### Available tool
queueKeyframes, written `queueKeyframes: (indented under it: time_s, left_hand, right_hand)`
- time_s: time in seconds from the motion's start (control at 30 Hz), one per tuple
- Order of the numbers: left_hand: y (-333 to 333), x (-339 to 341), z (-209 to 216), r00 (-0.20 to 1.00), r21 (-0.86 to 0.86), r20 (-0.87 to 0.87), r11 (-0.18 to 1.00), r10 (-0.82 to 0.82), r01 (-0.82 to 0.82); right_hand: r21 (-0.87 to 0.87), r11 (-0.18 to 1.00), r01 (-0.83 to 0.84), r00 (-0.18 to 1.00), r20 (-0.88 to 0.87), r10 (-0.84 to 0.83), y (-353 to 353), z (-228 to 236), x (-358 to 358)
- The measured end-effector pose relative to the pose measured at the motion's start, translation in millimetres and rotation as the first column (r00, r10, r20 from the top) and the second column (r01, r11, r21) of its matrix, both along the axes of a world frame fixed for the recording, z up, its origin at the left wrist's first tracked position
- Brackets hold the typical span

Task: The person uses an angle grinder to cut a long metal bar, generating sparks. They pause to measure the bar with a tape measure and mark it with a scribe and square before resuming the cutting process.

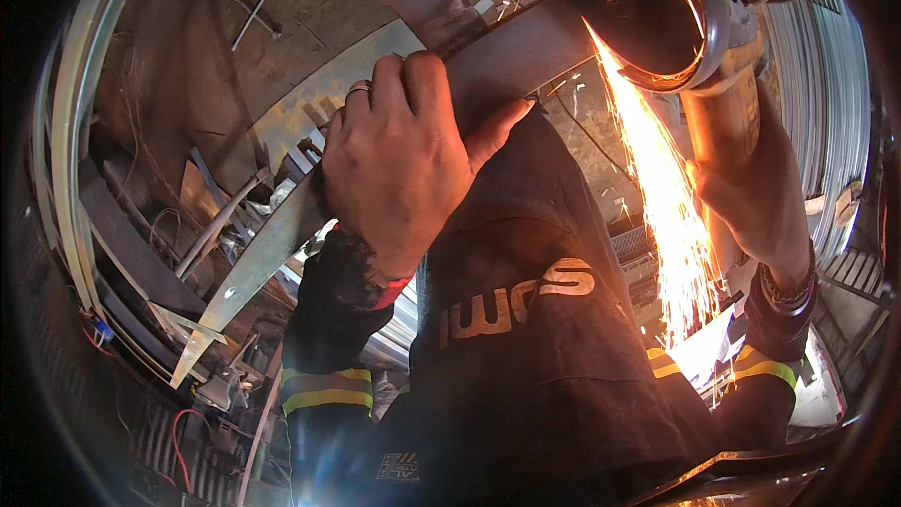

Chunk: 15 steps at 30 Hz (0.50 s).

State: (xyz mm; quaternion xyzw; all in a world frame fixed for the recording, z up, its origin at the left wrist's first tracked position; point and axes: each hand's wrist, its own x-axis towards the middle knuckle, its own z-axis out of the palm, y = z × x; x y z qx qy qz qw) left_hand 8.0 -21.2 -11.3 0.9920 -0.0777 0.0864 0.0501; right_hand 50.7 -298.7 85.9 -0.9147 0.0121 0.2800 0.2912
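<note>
My left hand [399, 155], with a ring on one finger, grips a long flat metal strip [272, 244] that runs from the lower left up to the top middle. My right hand [751, 197] holds the body of an angle grinder [727, 103]. The grinder's disc and guard [648, 9] meet the strip's upper end near the top. A stream of bright orange sparks [666, 216] falls down from the disc past my right wrist. My dark trouser leg [535, 319] lies under the strip, between both arms. Both sleeves are dark with yellow reflective bands.
Curved metal bands [70, 131] arc along the left edge. Scrap strips, rods and red wires [178, 432] lie at the lower left. A cross-shaped metal piece [255, 11] rests on the dirty floor at the upper left. Corrugated metal sheeting [826, 84] stands at the right.
</note>
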Motion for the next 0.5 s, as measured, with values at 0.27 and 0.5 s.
queueKeyframes:
  time_s: [0.27, 0.5]
  left_hand:
    - [3.6, -0.2, -1.2, 1.000, -0.017, -0.007, 1.000, -0.011, 0.011]
    - [5.9, -2.2, -6.7, 1.000, -0.030, 0.003, 0.999, -0.017, 0.017]
  right_hand:
    - [-0.036, 0.998, -0.044, 0.985, 0.164, 0.049, 4.6, -3.9, -5.6]
    - [-0.063, 0.998, -0.008, 0.999, 0.047, 0.011, 1.7, 8.0, -18.9]
